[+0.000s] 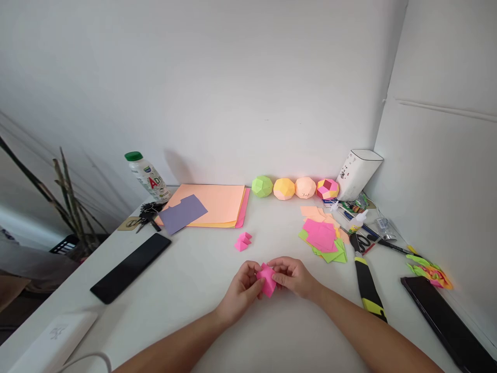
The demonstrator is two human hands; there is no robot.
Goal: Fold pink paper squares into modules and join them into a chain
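A small piece of pink paper [267,280] is pinched between my two hands, low over the middle of the table. My left hand [244,288] grips its left edge with thumb and fingers. On the other side, my right hand [294,277] has thumb and fingers closed on its right edge. Just beyond the hands lies a folded pink paper piece [243,241]. To the right of it is a loose stack of cut pink paper [320,235] over green paper [337,254] and peach paper [310,212].
Several paper balls [262,186] line the wall. Peach sheets [221,202] with a purple sheet [184,213] lie back left, near a bottle [147,176]. A black phone [132,267] is left. On the right are a cutter [367,282], glue bottle [357,221] and another phone [446,318].
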